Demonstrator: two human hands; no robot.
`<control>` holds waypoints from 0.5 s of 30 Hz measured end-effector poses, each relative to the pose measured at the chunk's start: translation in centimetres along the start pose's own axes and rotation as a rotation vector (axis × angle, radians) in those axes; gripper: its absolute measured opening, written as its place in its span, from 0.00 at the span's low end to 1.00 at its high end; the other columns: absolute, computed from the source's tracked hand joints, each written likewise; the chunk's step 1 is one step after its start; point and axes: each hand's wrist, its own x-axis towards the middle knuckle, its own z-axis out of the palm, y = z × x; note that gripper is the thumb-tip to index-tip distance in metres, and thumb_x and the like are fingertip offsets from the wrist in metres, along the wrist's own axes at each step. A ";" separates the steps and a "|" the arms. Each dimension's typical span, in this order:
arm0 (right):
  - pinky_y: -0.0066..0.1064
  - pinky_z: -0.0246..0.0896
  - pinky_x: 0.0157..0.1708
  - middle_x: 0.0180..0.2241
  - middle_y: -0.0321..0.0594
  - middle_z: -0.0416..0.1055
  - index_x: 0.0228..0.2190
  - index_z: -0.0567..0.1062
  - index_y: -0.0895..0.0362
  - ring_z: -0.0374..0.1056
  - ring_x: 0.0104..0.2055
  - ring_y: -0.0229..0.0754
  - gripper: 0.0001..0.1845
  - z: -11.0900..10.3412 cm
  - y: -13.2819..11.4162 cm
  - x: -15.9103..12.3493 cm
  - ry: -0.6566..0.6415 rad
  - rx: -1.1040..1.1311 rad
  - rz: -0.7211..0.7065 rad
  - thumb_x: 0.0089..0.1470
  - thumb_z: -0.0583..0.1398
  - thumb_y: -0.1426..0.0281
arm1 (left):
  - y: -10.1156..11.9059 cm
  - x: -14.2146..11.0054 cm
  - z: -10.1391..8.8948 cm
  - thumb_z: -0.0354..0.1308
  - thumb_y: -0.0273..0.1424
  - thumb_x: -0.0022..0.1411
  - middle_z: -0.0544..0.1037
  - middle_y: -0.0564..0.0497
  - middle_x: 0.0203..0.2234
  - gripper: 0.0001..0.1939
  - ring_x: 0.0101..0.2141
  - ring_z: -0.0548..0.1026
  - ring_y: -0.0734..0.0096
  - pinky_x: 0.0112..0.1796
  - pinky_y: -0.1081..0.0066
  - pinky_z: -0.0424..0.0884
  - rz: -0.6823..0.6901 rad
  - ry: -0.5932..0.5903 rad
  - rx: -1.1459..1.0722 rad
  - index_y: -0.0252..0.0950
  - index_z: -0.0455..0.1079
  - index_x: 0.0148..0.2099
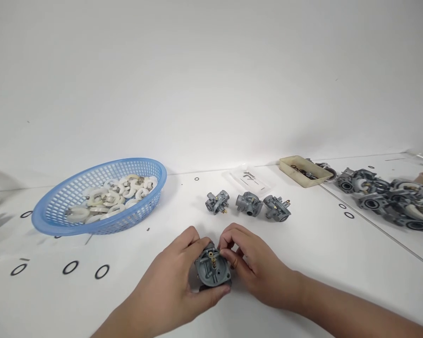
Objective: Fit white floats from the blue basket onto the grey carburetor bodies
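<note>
A grey metal carburetor body [211, 274] with its open bowl side facing up sits in my left hand [172, 277], thumb along the near edge and fingers round the far side. Brass jets [213, 260] stand up inside it. My right hand [252, 263] is at the carburetor's right rim, thumb and index finger pinched together there. Whatever is between those fingertips is too small or hidden to make out. Just beyond my hands, three more carburetor bodies [248, 203] rest in a row on the white table [324, 263].
At the left a blue plastic basket [98, 230] holds several white floats [109, 197]. Several black rubber rings [102, 271] lie about. Behind are a clear bag with thin pins [250, 178] and a cream tray [301, 180] of small dark parts. Several carburetors [384, 199] are piled at right.
</note>
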 end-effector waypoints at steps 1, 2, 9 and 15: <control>0.35 0.61 0.39 0.43 0.38 0.71 0.41 0.70 0.52 0.66 0.40 0.43 0.07 -0.2 0.0 0.1 -0.007 -0.014 0.013 0.75 0.56 0.73 | -0.1 0.0 0.3 0.72 0.50 0.64 0.73 0.49 0.48 0.22 0.38 0.79 0.61 0.36 0.63 0.79 -0.004 0.002 -0.071 0.47 0.79 0.55; 0.36 0.61 0.39 0.42 0.38 0.72 0.41 0.71 0.52 0.66 0.40 0.43 0.07 -0.4 0.1 0.2 -0.013 -0.024 0.026 0.75 0.56 0.72 | -0.2 0.1 0.6 0.73 0.48 0.64 0.72 0.49 0.51 0.22 0.38 0.79 0.63 0.37 0.64 0.81 -0.004 0.011 -0.140 0.48 0.79 0.56; 0.34 0.67 0.38 0.40 0.36 0.76 0.40 0.74 0.52 0.70 0.36 0.40 0.08 -1.1 0.5 0.4 -0.033 0.051 0.152 0.76 0.58 0.70 | -1.3 1.0 1.5 0.81 0.33 0.53 0.80 0.52 0.52 0.28 0.46 0.83 0.61 0.41 0.69 0.85 0.067 0.086 -0.435 0.53 0.84 0.57; 0.32 0.69 0.35 0.39 0.35 0.75 0.41 0.74 0.52 0.71 0.32 0.37 0.07 -1.2 0.7 0.3 -0.046 0.096 0.202 0.76 0.58 0.69 | -2.0 0.9 1.8 0.82 0.32 0.51 0.85 0.53 0.52 0.28 0.46 0.85 0.61 0.41 0.70 0.84 0.117 0.137 -0.450 0.53 0.83 0.55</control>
